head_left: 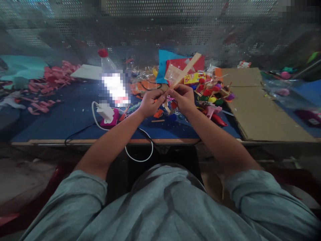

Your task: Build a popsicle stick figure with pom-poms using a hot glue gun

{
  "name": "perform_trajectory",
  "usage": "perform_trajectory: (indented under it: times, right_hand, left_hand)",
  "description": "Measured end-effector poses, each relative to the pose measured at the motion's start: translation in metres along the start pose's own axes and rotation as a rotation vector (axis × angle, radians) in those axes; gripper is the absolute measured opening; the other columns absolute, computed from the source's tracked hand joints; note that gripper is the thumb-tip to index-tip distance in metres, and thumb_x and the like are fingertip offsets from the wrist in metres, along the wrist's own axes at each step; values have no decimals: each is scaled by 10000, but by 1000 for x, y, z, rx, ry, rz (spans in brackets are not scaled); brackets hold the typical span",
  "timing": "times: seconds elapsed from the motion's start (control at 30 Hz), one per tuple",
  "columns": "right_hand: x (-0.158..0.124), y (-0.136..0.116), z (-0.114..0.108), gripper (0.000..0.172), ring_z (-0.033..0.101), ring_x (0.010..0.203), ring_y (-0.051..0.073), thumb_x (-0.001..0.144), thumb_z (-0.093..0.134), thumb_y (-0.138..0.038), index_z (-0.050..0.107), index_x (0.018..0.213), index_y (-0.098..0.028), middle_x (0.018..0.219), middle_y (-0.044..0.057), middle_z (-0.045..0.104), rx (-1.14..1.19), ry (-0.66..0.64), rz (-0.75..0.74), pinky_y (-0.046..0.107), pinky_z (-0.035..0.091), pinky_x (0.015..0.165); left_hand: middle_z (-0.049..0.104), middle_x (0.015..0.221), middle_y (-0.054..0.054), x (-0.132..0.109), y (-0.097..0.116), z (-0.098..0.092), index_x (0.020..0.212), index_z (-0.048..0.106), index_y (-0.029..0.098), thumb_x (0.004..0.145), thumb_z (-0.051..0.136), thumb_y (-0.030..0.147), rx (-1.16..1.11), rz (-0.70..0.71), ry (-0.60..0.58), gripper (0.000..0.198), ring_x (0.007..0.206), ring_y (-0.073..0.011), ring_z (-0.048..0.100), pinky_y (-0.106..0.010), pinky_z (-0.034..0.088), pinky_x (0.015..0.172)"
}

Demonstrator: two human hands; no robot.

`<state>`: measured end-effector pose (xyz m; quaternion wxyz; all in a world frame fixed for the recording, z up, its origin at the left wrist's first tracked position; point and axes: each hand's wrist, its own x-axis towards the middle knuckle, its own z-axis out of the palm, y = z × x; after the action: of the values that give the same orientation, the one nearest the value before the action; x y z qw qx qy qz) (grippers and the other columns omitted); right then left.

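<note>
From the head camera, both hands meet above the blue table (62,117), held up in front of the chest. The left hand (149,103) and the right hand (184,98) each pinch the lower end of a flat wooden stick (188,68), fingers closed on it. The stick slants up and to the right, clear of the table. Just beyond the right hand lies a heap of coloured craft pieces (213,93), with a cardboard sheet (253,103) to its right. Left of the hands are a white charger (105,112) and a red-capped bottle (106,60).
</note>
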<state>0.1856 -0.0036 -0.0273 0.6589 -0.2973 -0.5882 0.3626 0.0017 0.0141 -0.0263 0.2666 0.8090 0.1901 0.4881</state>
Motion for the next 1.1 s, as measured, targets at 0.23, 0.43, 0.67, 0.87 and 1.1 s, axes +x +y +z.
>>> perform_trajectory:
  times: [0.23,0.43,0.67,0.87,1.1]
  right_hand:
    - [3,5,-4,572,621,688,124,737,878,-808,736,793,-257,733,-32,646,20,-47,-20,307,589,712]
    - [3,7,-5,623,604,681,125,714,848,-864,717,778,-258,744,-32,651,-64,-5,-6,314,582,707]
    - [3,6,-3,615,612,681,120,679,899,-827,698,742,-250,706,-42,632,-20,28,-11,293,572,685]
    - [3,6,-3,618,591,696,130,716,869,-835,675,773,-252,725,-28,604,-52,15,-13,312,562,701]
    - [3,4,-3,630,557,663,120,721,851,-852,667,757,-251,713,-34,599,-66,27,-17,299,540,666]
  left_hand:
    - [598,652,5,-1,-5,1,760,650,203,1067,580,661,-76,-7,-14,557,599,-117,531,-303,405,610]
    - [598,644,5,0,-1,0,752,657,202,1070,575,662,-62,6,-8,565,592,-114,519,-303,393,600]
    - [601,639,3,1,1,-1,739,669,200,1074,593,616,-34,29,1,540,604,-114,525,-302,392,609]
    - [618,658,-7,1,0,-1,738,663,206,1058,595,619,-23,5,2,527,618,-120,530,-294,408,600]
    - [616,667,-12,1,-3,-1,748,659,211,1065,591,560,-27,5,-1,476,615,-123,522,-298,407,587]
